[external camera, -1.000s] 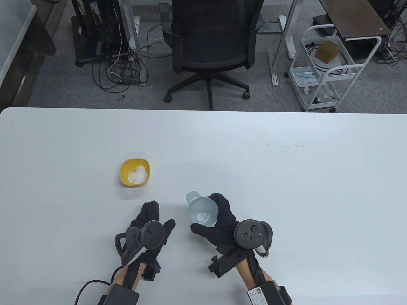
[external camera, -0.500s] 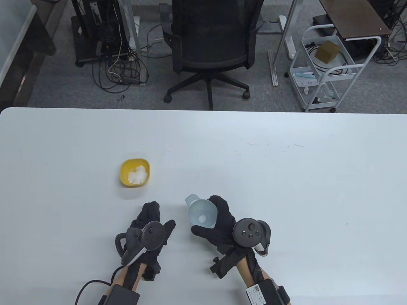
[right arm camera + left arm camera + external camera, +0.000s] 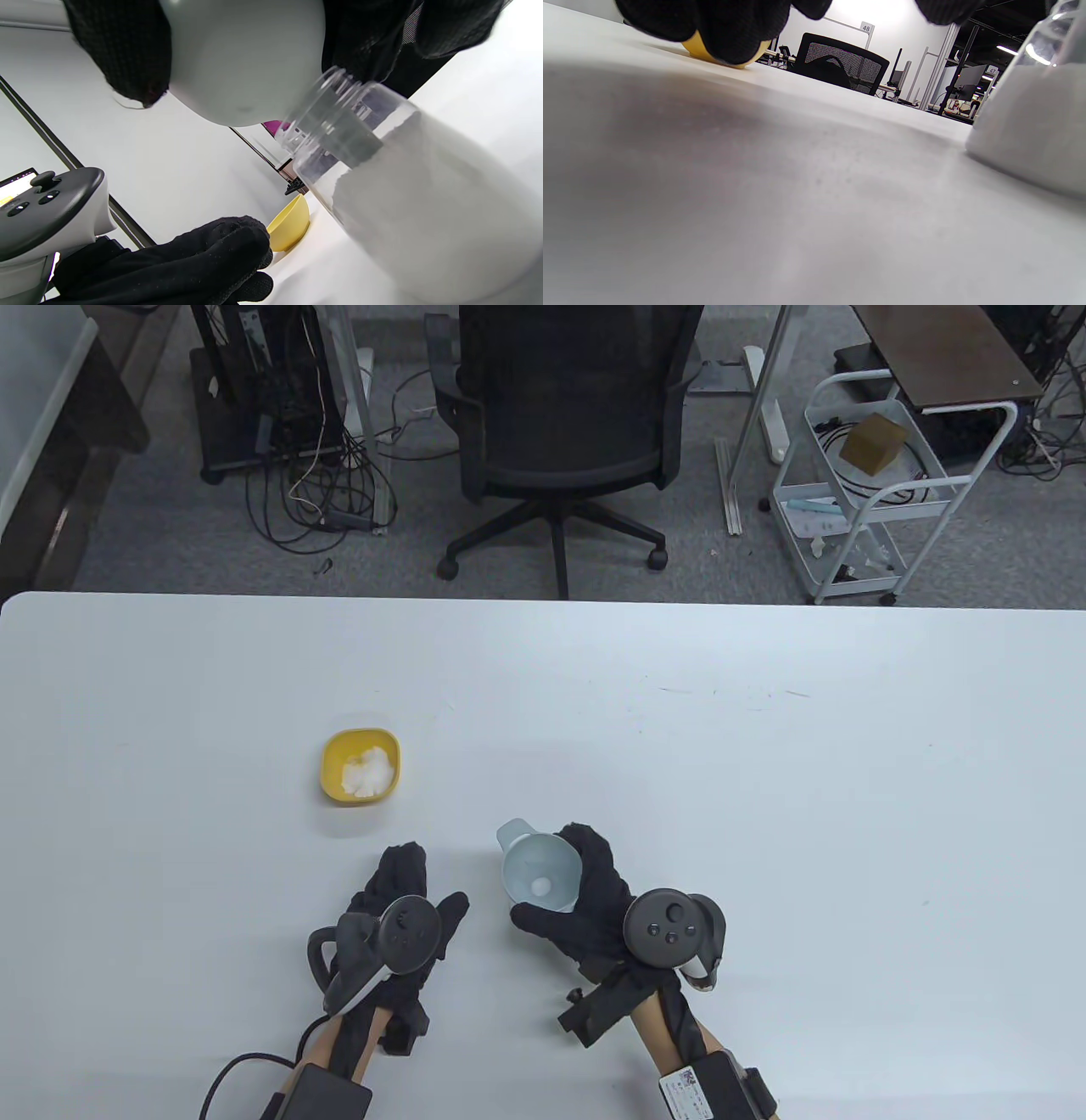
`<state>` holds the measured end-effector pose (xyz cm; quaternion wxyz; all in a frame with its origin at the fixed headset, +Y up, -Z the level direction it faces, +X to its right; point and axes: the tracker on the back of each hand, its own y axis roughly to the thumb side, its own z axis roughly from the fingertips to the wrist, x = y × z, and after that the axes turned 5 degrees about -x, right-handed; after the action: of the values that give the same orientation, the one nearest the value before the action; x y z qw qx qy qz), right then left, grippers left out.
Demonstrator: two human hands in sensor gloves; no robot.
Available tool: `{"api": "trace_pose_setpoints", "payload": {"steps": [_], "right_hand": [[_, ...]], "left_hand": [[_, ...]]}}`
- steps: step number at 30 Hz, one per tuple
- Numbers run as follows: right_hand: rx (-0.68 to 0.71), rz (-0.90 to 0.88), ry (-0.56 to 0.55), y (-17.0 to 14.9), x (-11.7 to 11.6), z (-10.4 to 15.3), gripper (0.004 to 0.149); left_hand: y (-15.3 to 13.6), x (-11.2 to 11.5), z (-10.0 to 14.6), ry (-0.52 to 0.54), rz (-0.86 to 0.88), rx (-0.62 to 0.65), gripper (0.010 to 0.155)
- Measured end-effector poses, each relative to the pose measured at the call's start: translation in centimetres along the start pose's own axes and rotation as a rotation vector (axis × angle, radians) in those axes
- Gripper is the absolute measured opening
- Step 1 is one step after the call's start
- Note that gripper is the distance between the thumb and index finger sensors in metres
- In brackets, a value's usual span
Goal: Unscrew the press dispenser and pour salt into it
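Observation:
My right hand (image 3: 550, 875) grips a pale grey funnel (image 3: 530, 865) with thumb and fingers around its bowl. A small spot of white salt lies at the funnel's bottom. In the right wrist view the funnel (image 3: 242, 63) sits over the threaded neck of a clear bottle (image 3: 424, 212) that is filled high with white salt. The bottle stands on the table and shows at the right of the left wrist view (image 3: 1031, 118). A yellow bowl (image 3: 361, 768) holding some salt stands further back on the left. My left hand (image 3: 407, 891) lies flat on the table left of the funnel, holding nothing.
The white table (image 3: 764, 814) stretches wide to the right and back. A black office chair (image 3: 564, 415) and a white trolley (image 3: 874, 492) stand on the floor beyond the far edge.
The patch of salt in the funnel has shrunk to a small spot. My right hand has shifted only slightly. My left hand has not moved.

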<state>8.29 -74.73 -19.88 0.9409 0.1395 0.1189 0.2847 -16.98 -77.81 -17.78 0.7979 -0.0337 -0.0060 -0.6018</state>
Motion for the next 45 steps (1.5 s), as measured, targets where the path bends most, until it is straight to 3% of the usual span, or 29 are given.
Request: {"api": "trace_pose_setpoints", "payload": {"steps": [19, 23, 25, 28, 45], "right_hand": [[0.039, -0.007, -0.008, 0.7, 0.3, 0.0, 0.106], [-0.016, 0.141, 0.031, -1.1, -0.6, 0.3, 0.107], [-0.042, -0.003, 0.024, -0.9, -0.6, 0.1, 0.106], [-0.009, 0.061, 0.019, -0.8, -0.7, 0.2, 0.106], [0.005, 0.003, 0.027, 0.1, -0.2, 0.0, 0.107]], "left_hand": [[0.0, 0.0, 0.0, 0.000, 0.000, 0.000, 0.095], [0.0, 0.0, 0.0, -0.001, -0.004, 0.002, 0.095], [0.1, 0.0, 0.1, 0.003, -0.007, 0.006, 0.095], [0.2, 0.0, 0.1, 0.004, -0.013, 0.008, 0.095], [0.1, 0.0, 0.1, 0.001, -0.008, 0.007, 0.095]]}}
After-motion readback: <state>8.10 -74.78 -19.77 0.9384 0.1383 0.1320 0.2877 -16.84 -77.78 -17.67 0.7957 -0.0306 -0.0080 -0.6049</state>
